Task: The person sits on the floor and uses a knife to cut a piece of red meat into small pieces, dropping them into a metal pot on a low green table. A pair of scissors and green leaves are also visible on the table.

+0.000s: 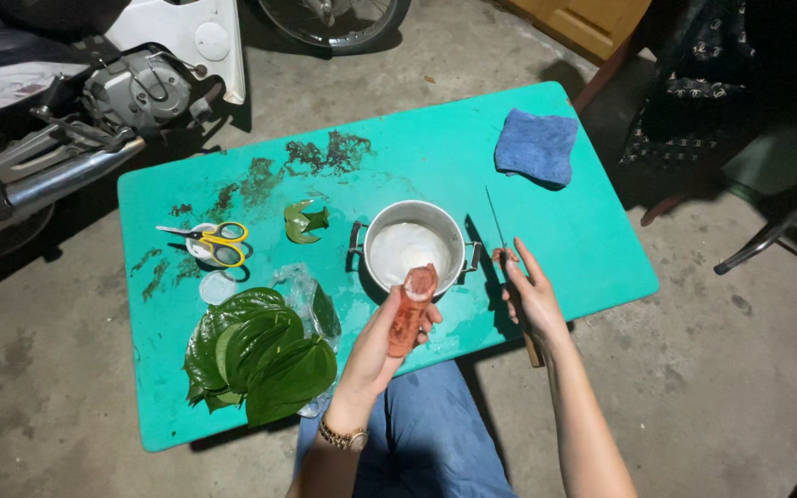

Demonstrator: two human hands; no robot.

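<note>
My left hand (378, 346) holds an orange-pink cylindrical piece of food (411, 312) upright, its cut end up, just in front of a steel pot (414, 247) with a white inside. My right hand (530, 297) grips a thin knife (498, 224) by its wooden handle, blade pointing away over the teal table (565, 231), right of the pot.
A stack of green heart-shaped leaves (260, 350) lies at the front left beside a clear plastic bag (304, 295). Yellow-handled scissors (214, 242) rest on a small white dish. A folded leaf (304, 221), a blue cloth (537, 146), a motorbike (76, 92) and chair legs (777, 231) surround.
</note>
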